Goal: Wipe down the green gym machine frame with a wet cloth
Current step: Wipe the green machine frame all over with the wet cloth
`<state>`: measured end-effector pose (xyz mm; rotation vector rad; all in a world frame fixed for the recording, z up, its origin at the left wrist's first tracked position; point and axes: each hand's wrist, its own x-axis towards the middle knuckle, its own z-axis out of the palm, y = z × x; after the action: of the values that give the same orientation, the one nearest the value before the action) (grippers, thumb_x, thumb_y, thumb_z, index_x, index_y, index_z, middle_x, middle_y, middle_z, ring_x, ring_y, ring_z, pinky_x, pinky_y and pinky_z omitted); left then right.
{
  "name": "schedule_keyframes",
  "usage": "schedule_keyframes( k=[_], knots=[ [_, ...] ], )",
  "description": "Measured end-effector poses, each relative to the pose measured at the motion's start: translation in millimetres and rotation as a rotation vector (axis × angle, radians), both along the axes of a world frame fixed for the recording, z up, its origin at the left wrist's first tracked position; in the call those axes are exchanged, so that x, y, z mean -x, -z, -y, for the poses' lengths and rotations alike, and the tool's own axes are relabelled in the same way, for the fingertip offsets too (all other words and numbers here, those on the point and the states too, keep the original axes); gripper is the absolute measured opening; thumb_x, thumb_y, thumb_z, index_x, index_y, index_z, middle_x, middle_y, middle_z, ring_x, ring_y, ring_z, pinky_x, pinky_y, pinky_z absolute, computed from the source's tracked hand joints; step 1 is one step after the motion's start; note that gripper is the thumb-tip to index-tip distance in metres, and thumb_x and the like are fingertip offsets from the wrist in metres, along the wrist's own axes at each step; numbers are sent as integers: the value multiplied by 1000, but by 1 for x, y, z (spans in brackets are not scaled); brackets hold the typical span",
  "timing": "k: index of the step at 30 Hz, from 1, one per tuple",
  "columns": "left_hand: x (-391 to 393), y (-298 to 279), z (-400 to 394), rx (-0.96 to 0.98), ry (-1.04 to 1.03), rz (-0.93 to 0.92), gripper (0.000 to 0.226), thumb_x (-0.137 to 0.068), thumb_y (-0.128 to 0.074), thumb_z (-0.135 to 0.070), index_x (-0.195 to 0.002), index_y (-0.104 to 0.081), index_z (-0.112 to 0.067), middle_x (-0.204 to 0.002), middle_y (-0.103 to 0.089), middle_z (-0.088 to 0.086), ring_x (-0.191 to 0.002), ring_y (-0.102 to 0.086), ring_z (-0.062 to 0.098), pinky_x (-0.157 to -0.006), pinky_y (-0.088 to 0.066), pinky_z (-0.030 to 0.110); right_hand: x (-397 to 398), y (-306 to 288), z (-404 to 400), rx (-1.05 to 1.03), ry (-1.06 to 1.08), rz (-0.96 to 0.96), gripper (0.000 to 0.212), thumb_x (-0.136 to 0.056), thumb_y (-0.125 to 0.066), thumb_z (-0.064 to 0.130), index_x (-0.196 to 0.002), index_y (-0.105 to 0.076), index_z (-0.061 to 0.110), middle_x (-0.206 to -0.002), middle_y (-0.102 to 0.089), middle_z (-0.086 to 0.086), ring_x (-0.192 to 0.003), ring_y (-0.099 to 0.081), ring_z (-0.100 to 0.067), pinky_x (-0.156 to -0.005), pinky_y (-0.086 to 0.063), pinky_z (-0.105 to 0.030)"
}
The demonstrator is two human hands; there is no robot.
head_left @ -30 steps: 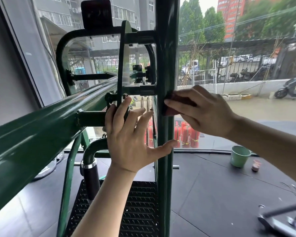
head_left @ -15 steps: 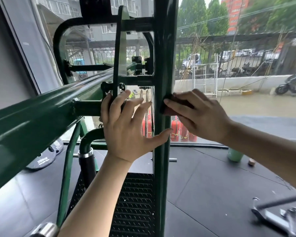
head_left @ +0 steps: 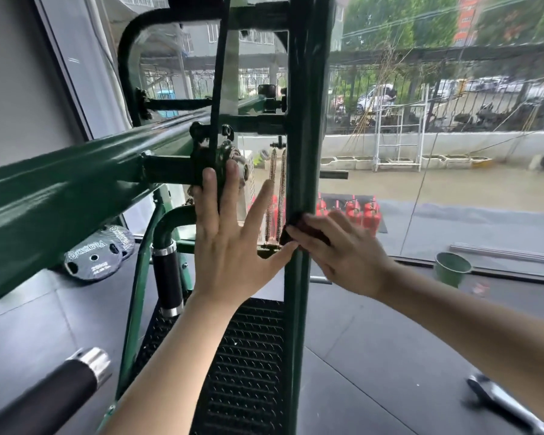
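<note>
Pressing a dark cloth (head_left: 299, 229) against the green upright post (head_left: 302, 136), my right hand (head_left: 343, 255) is gripping it mid-post; my left hand (head_left: 233, 243) is resting open-fingered beside the post. Lower post, I'm judging, remains unwiped.

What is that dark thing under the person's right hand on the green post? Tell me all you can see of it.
It is a small dark cloth, blackish with a reddish tinge, bunched into a wad. Only its left part shows; the rest is hidden under the right hand, whose fingers press it against the upright green metal post of the gym machine, about level with the lower ends of the two coil springs. Whether it is wet cannot be told. The left hand does not touch it.
</note>
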<state>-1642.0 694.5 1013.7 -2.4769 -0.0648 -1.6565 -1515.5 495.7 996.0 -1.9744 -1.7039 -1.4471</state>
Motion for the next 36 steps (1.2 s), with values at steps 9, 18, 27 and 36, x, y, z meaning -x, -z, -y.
schedule_keyframes(
  k=[9, 18, 27, 36],
  knots=[
    [2, 2, -4, -33, -41, -49, 93, -90, -52, -81, -157, -44, -18, -166, -21, 28, -156, 19, 37, -124, -16, 67, -5, -30, 7, -70, 0, -38, 48, -89, -73, 6, -136, -69, 13, -121, -65, -17, -100, -65, -34, -60, -55, -34],
    [18, 51, 2, -100, -85, -279, 96, -92, -53, -77, -164, -29, -17, -171, -3, 22, -159, 8, 36, -128, -1, 59, -5, 35, 14, -4, -62, -174, 41, -96, -67, 9, -136, -69, 14, -123, -64, -14, -102, -61, -30, -64, -58, -38],
    [29, 71, 22, -84, -39, -392, 85, -101, -42, -66, -164, -26, -13, -173, -13, 12, -161, -7, 28, -128, -15, 55, 4, 37, 21, 35, -92, -218, 39, -104, -53, 18, -141, -64, 16, -126, -59, -12, -103, -61, -32, -55, -59, -43],
    [5, 50, 6, -427, -17, -452, 87, -98, -50, -63, -162, -21, -11, -172, -16, 13, -160, -10, 30, -128, -14, 53, 1, 45, 24, 155, -134, -114, 41, -103, -53, 16, -143, -63, 17, -130, -64, -10, -96, -55, -27, -53, -55, -36]
  ],
)
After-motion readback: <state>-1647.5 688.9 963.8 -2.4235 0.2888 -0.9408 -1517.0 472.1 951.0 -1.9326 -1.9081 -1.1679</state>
